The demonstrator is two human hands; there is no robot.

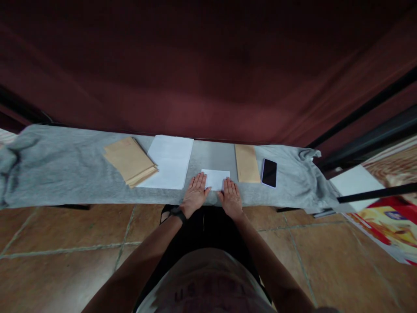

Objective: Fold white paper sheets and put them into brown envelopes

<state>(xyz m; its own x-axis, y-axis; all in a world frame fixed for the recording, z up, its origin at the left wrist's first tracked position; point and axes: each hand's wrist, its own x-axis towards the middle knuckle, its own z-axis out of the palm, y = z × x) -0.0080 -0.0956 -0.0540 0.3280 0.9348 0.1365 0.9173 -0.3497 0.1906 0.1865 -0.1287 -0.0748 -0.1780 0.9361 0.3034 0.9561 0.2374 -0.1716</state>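
Note:
A small white sheet, perhaps folded paper (216,179), lies on the grey cloth between my hands. My left hand (196,192) rests flat at its left edge, fingers stretched forward, a dark band on the wrist. On its right edge lies my right hand (231,198), also flat with the fingers extended. A stack of large white paper (171,161) is to the left, partly under a pile of brown envelopes (130,160). To the right sits a single brown envelope or small stack (247,163), with a phone (269,173) beside it, its screen dark.
The grey cloth (65,167) covers a long narrow surface against a dark red wall (195,87). Black metal bars (368,106) slant at the right. Near them are a white panel (356,184) and a red and yellow printed box (391,224). Tiled floor (81,230) lies below.

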